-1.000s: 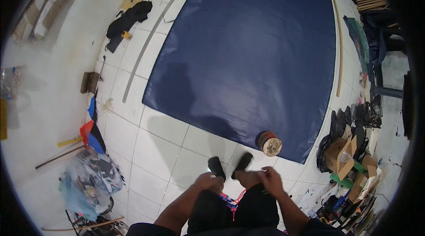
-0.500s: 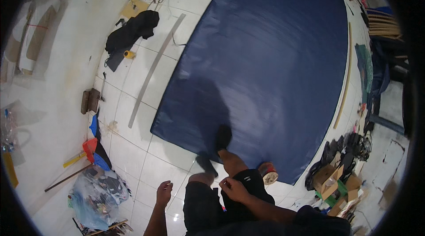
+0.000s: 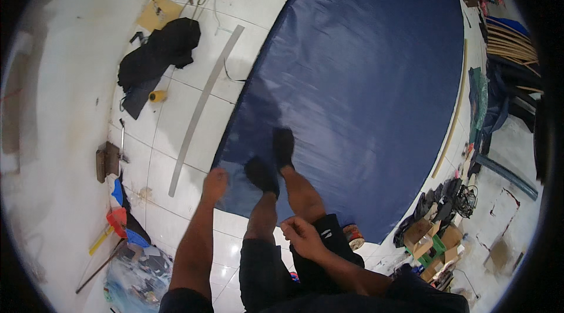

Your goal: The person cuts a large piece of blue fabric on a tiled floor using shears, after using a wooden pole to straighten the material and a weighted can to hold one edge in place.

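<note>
A large dark blue sheet (image 3: 358, 84) lies spread over the tiled floor, and both my feet in dark socks stand on its near left part. My left hand (image 3: 215, 185) hangs over the sheet's near left corner, its fingers curled in and slightly blurred. In front of my right thigh is my right hand (image 3: 302, 238), thumb and fingers drawn together. Whatever either hand may hold is too small or hidden to make out. A reddish spool (image 3: 353, 235) with a pale end sits at the sheet's near edge, right of my leg.
Left of the sheet lie a long grey strip (image 3: 205, 107), a black cloth (image 3: 161, 54) and a yellow thread cone (image 3: 157, 96). A filled plastic bag (image 3: 138, 278) and red dustpan (image 3: 117, 221) stand by the left wall. Cardboard boxes (image 3: 420, 236) crowd the right side.
I have stepped forward, and my left foot now stands on the sheet. My left arm has swung forward over the corner. The right hand stays by my thigh.
</note>
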Demonstrator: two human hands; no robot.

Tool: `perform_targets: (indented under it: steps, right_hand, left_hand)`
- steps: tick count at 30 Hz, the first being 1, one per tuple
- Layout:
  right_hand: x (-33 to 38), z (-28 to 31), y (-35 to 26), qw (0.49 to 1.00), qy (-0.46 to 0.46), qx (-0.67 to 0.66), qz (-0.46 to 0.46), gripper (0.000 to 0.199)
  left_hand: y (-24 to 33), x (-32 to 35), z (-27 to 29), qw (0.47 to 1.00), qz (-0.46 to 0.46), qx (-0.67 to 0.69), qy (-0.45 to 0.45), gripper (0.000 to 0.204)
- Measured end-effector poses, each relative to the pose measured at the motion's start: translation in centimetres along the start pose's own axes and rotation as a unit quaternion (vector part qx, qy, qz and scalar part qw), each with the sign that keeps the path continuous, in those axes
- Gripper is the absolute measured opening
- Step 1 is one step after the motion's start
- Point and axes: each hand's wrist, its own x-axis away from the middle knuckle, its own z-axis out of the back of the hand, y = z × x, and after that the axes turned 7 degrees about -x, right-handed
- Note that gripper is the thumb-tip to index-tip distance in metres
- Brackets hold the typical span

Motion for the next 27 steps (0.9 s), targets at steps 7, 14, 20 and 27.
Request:
perform_targets:
  steps: [7, 14, 20, 27]
  right_hand:
    - [-7.6, -0.2, -5.4, 0.986, -0.119, 0.064, -0.101, 0.031]
    - [-12.4, 3.1, -9.9, 0.975, -0.137, 0.043, -0.168, 0.037]
    - [-13.2, 4.8, -11.1, 0.973, -0.114, 0.019, -0.202, 0.032]
    - [-11.7, 2.4, -8.7, 0.985, -0.100, -0.004, -0.138, 0.030]
  left_hand:
    - [8.1, -24.0, 2.1, 0.994, -0.063, -0.089, 0.031, 0.042]
    - [11.9, -37.7, -2.9, 0.988, -0.009, -0.154, -0.026, 0.066]
    - [8.6, -37.9, -4.0, 0.948, 0.032, -0.311, -0.057, 0.027]
    - [-15.4, -10.2, 5.3, 0.819, 0.146, -0.522, -0.187, 0.030]
